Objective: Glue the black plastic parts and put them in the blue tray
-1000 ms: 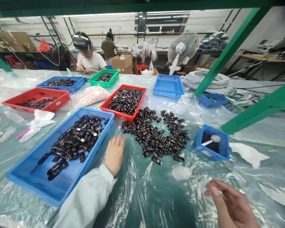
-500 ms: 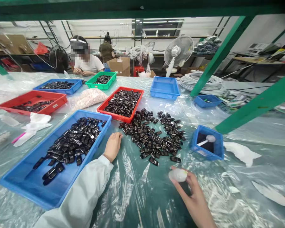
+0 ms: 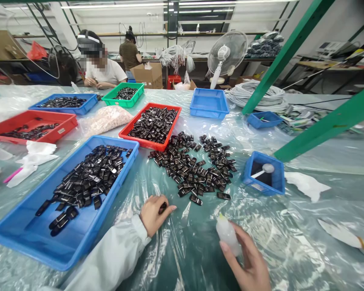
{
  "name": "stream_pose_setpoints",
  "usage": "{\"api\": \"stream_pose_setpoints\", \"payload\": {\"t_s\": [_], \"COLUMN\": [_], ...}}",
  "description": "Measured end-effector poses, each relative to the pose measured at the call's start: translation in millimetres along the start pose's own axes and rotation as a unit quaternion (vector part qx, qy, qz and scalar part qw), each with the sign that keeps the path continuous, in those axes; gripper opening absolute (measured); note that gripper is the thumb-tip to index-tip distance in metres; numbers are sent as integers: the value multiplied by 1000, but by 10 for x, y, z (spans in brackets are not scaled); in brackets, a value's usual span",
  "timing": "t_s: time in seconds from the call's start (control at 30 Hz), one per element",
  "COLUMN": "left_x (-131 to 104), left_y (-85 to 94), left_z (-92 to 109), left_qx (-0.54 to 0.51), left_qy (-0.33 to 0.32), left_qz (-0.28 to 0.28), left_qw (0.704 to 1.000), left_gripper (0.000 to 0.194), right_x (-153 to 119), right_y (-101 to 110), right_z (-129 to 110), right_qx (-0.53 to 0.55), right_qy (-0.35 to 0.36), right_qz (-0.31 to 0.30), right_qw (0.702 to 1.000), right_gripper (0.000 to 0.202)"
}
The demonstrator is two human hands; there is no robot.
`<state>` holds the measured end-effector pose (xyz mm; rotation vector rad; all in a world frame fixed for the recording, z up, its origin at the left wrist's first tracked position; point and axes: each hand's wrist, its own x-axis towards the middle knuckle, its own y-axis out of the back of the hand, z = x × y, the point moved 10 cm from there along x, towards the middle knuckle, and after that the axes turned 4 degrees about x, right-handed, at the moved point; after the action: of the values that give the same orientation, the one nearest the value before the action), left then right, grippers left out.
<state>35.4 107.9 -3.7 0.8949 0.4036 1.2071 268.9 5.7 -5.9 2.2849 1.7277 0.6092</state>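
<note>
My left hand [image 3: 154, 214] rests on the plastic-covered table, its fingers curled round a small black piece [image 3: 162, 207]. Just beyond it lies a loose pile of black pieces [image 3: 197, 173]. At the lower right my right hand [image 3: 245, 254] holds a small translucent white bottle [image 3: 227, 234] with a yellowish tip, between thumb and fingers. The tip points up and away, toward the pile. A large blue tray [image 3: 27, 238] with many black pieces lies left of my left hand.
Behind the pile is a red tray [image 3: 124, 132] of black pieces. A small blue bin [image 3: 262, 189] with a white spoon [image 3: 267, 168] stands right. Green posts [image 3: 327, 121] slant over the right side. A person [image 3: 104, 74] sits across the table.
My left hand has come nearer and to the right, and a black piece now shows in it. The bottle in my right hand has turned from lying sideways to tip up. The view has shifted slightly.
</note>
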Motion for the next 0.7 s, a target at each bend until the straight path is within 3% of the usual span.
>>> {"api": "stream_pose_setpoints", "payload": {"t_s": [0.1,0.33,0.5,0.7], "left_x": [-1,-6,-34,-90], "left_y": [33,18,14,33], "left_z": [37,36,78,195], "left_qx": [-57,-195,-244,-268], "left_qy": [-10,-14,-12,-38], "left_qz": [-9,-48,-71,-79], "left_qw": [998,980,967,959], "left_gripper": [36,40,42,37], "right_x": [-69,-140,-113,-95], "right_y": [-73,-113,-191,-242], "right_z": [-106,-110,-201,-170], "right_qx": [27,130,159,202], "right_qy": [13,-117,-168,-127], "right_qz": [-21,73,63,27], "right_qw": [999,982,971,971], "right_gripper": [32,30,33,27]}}
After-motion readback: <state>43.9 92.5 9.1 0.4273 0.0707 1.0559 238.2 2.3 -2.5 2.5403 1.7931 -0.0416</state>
